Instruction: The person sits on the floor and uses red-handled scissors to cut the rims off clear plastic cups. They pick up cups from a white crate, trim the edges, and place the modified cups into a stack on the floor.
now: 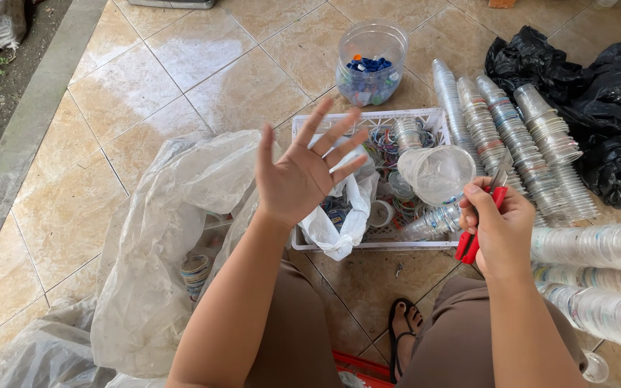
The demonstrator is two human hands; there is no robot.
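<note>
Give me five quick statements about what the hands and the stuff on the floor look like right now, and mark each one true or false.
1. The left hand is open with fingers spread, holding nothing. True.
2. The right hand grips red-handled scissors. True.
3. The round clear tub holds red caps. False: its caps are mostly blue.
4. The white crate sits on a wooden table. False: it rests on the tiled floor.
5. Stacks of clear plastic cups lie to the right of the crate, beside a black plastic bag. True.
</note>
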